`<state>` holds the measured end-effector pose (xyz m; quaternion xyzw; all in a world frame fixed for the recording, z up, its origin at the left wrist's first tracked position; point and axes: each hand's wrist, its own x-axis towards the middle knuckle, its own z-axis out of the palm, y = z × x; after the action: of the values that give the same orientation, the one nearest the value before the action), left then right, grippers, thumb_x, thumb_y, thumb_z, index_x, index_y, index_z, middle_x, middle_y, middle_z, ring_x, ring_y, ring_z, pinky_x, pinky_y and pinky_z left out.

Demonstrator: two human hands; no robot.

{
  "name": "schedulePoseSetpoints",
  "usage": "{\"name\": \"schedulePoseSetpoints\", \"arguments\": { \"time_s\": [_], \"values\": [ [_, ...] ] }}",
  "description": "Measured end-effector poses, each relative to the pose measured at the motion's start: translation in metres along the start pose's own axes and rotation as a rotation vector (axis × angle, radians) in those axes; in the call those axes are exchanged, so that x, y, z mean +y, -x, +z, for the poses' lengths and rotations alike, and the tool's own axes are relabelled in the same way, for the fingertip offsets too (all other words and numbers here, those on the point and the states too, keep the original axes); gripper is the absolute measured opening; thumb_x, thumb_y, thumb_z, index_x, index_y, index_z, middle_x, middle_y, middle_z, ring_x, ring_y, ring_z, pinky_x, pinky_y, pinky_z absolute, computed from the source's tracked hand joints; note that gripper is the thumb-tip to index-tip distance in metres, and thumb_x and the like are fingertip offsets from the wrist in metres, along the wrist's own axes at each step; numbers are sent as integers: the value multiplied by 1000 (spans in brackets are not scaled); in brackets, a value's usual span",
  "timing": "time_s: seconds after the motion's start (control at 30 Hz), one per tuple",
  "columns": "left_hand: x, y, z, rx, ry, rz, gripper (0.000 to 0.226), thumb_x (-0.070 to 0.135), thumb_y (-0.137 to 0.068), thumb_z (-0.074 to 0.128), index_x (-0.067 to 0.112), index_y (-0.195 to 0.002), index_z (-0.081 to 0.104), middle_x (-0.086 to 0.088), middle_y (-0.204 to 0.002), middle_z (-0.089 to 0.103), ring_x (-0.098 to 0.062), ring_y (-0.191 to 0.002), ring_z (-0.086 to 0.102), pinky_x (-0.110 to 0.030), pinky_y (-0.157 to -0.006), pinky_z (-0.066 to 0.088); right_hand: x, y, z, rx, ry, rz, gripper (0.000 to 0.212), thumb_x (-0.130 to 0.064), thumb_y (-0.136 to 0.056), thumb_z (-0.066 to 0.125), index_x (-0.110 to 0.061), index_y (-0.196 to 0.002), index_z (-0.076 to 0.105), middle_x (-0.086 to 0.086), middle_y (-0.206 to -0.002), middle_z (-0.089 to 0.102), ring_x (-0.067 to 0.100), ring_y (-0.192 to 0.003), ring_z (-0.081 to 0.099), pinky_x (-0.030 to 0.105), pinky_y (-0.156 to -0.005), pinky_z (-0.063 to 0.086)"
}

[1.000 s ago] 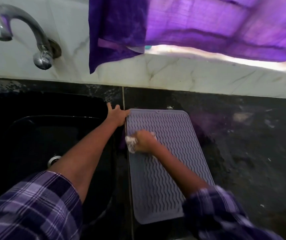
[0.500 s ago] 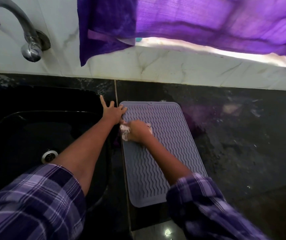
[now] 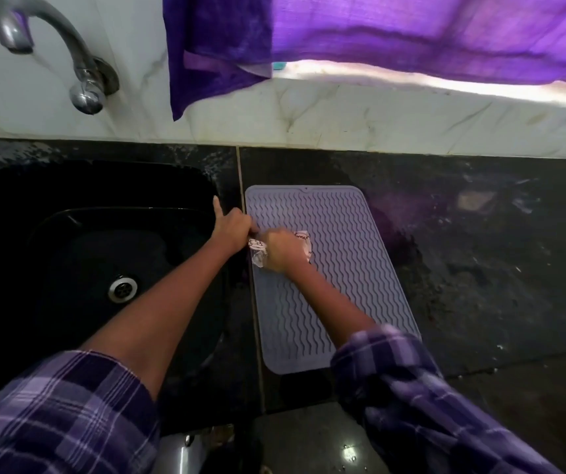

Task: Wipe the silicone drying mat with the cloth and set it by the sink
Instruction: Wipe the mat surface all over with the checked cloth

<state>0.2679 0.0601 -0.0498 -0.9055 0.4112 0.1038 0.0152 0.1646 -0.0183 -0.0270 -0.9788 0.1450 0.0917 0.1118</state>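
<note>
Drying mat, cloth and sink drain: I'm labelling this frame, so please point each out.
drying mat (image 3: 339,268), head view, bare ribbed middle.
cloth (image 3: 302,236), head view, patterned edge beyond the right hand's knuckles.
sink drain (image 3: 123,289), head view, metal strainer's centre.

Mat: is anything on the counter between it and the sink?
Nothing visible. The mat already lies along the sink edge; only the left hand rests on the strip between them, while the right hand presses the cloth onto the mat.
</note>
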Motion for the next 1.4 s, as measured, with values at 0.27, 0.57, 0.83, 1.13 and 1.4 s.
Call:
{"name": "schedulePoseSetpoints", "arguments": {
  "time_s": [0.27,0.57,0.83,1.13,1.4],
  "values": [
    [14,12,-9,-119,-165,-42,23,41,-91,56,28,-106,68,0,-140,53,-23,-148,20,-72,-108,-8,-8,74,23,-577,49,-11,18,-20,-83,58,-4,-82,64,7,-74,55,25,-76,52,31,-68,43],
    [40,54,0,-140,-13,-56,32,34,-95,50,20,-120,63,-3,-140,49,-23,-146,20,-75,-104,-10,-6,57,-13,-118,4,-58,23,-19,-84,60,-4,-102,60,16,-94,67,29,-85,63,35,-73,50],
    [41,55,4,-219,-113,-63,39,48,-87,58,28,-121,60,-3,-146,45,-31,-150,3,-73,-104,-12,3,139,26,-363,6,-119,26,-15,-78,66,2,-98,67,20,-102,67,33,-93,64,39,-83,53],
    [68,96,3,-145,-90,-105,37,40,-88,60,23,-121,62,-5,-145,45,-30,-148,8,-75,-107,-5,11,129,-5,-70,-54,-13,17,-21,-82,65,-6,-91,66,15,-89,68,28,-82,64,31,-69,47],
    [73,105,10,-222,-172,-104,70,58,-80,62,21,-138,47,-4,-148,43,-33,-149,4,-74,-105,-9,20,190,35,-325,-30,-80,27,-14,-80,64,-6,-106,64,13,-107,66,27,-95,62,36,-86,52]
  ]
}}
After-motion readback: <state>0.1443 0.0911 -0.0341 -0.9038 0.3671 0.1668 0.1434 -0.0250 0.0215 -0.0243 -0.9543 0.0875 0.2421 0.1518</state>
